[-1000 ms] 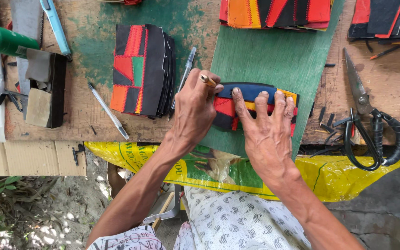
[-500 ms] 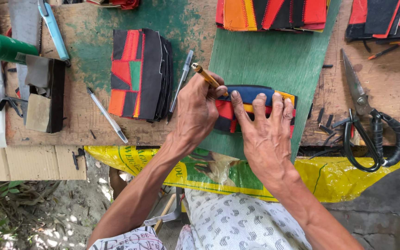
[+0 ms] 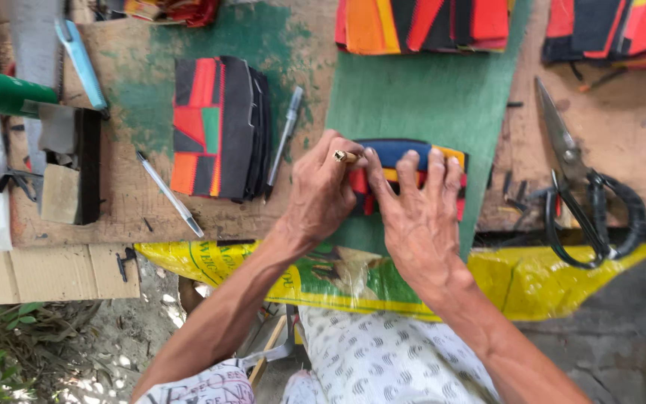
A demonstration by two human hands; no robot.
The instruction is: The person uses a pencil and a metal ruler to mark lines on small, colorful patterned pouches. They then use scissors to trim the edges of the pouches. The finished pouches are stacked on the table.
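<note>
My left hand (image 3: 321, 196) is closed around a thin tool with a yellowish handle (image 3: 345, 156), whose end sticks out at the thumb. It rests at the left edge of a small piece of blue, red, yellow and black material (image 3: 405, 152). That piece lies on a green board (image 3: 428, 90). Fingers spread, my right hand (image 3: 420, 217) presses flat on the piece and covers most of it. The two hands touch side by side.
A stack of similar coloured pieces (image 3: 218, 127) lies left of the hands, with a pen (image 3: 284, 138) beside it and another pen (image 3: 170, 194) below. Large black-handled scissors (image 3: 592, 202) lie at the right. More stacks (image 3: 420, 22) line the far edge. A yellow sack (image 3: 562, 284) hangs over the near edge.
The thin tool in my left hand has dropped from pointing up and away to lying low at the piece's edge. My right hand has stayed pressed on the piece.
</note>
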